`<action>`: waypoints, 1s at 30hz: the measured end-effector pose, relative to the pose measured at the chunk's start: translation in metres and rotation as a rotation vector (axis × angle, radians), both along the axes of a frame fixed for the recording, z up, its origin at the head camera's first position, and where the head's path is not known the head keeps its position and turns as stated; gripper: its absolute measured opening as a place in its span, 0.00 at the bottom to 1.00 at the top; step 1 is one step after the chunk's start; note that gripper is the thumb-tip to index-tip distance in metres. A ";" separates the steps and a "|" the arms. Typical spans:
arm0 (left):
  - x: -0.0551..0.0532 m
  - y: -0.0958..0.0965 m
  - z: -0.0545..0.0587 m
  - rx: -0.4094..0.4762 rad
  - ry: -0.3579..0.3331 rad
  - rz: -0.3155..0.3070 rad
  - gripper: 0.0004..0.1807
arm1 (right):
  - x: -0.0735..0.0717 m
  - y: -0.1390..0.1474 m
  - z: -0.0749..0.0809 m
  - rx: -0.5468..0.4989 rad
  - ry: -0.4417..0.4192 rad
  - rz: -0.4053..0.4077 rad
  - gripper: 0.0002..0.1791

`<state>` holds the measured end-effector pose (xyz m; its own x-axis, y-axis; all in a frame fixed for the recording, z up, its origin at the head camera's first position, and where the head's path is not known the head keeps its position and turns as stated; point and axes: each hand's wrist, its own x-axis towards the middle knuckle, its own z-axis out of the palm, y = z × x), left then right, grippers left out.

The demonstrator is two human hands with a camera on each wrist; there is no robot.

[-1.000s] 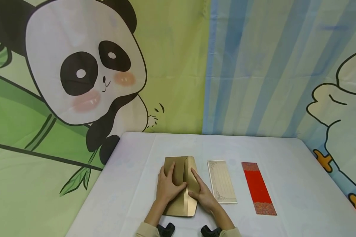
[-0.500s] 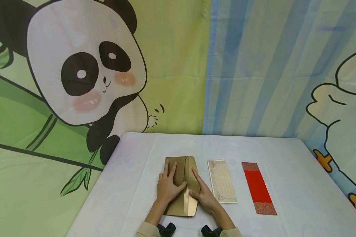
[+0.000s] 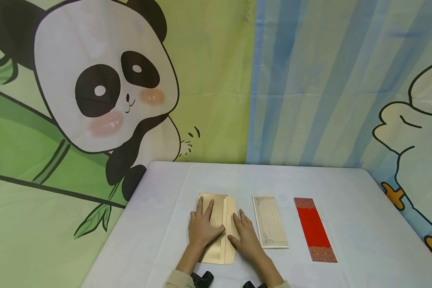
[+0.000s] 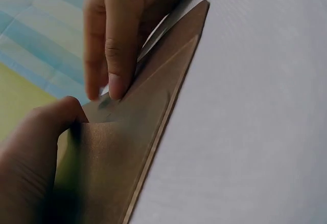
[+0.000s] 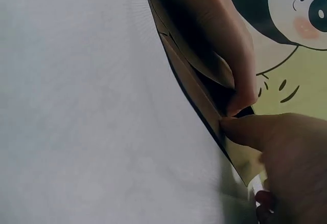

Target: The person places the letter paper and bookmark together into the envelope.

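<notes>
A gold paper envelope (image 3: 217, 256) lies on the white table, its long flap (image 3: 231, 206) along the right side. My left hand (image 3: 203, 229) rests on the body of the envelope, fingers spread, with the thumb near the flap's crease. At the flap's outer edge, the extended fingers and thumb of my right hand (image 3: 247, 240) touch the paper. In the left wrist view the right hand's fingertips (image 4: 116, 87) come down on the envelope (image 4: 138, 157). The right wrist view shows that thumb (image 5: 242, 131) at the paper's edge, close to the left hand (image 5: 240, 81).
Right of the envelope lies a cream card (image 3: 270, 222) with ornate corners and ruled lines. Farther right is a red strip (image 3: 312, 226) with patterned ends. A printed panda curtain (image 3: 209, 80) hangs behind the table (image 3: 367, 224). Black wrist devices (image 3: 203, 279) sit below the hands.
The envelope's flap has dropped flatter and the paper looks lighter. My right hand has loosened from the flap's edge and its fingers have straightened; the left hand stays nearly in place.
</notes>
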<state>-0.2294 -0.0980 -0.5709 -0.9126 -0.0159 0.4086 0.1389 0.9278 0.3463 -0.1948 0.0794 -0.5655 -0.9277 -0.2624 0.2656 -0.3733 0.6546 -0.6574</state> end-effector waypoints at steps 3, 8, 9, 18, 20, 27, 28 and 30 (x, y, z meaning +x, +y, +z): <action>0.000 0.001 -0.001 -0.003 0.007 -0.004 0.51 | 0.002 0.003 -0.001 0.122 0.043 -0.003 0.36; -0.001 0.002 -0.003 -0.007 0.013 -0.010 0.51 | -0.002 0.023 0.003 0.119 0.141 -0.065 0.33; -0.002 0.002 -0.003 -0.007 0.011 -0.012 0.51 | -0.005 0.030 0.003 0.111 0.175 -0.100 0.32; 0.000 -0.003 -0.004 -0.020 -0.009 -0.008 0.51 | -0.014 0.094 -0.003 0.240 0.102 -0.333 0.32; 0.000 -0.004 -0.004 -0.024 -0.008 -0.010 0.51 | -0.013 0.098 -0.005 0.256 0.077 -0.315 0.31; -0.001 -0.002 -0.005 -0.030 -0.004 -0.013 0.51 | -0.013 0.100 -0.007 0.222 0.114 -0.315 0.29; -0.001 -0.002 -0.005 -0.031 -0.005 -0.013 0.51 | -0.013 0.100 -0.008 0.207 0.119 -0.316 0.29; -0.001 -0.001 -0.005 -0.035 -0.007 -0.014 0.51 | -0.013 0.101 -0.008 0.171 0.125 -0.319 0.30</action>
<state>-0.2302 -0.0995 -0.5758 -0.9154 0.0108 0.4025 0.1495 0.9373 0.3149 -0.2083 0.1806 -0.5740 -0.9331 -0.0164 0.3592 -0.2038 0.8471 -0.4908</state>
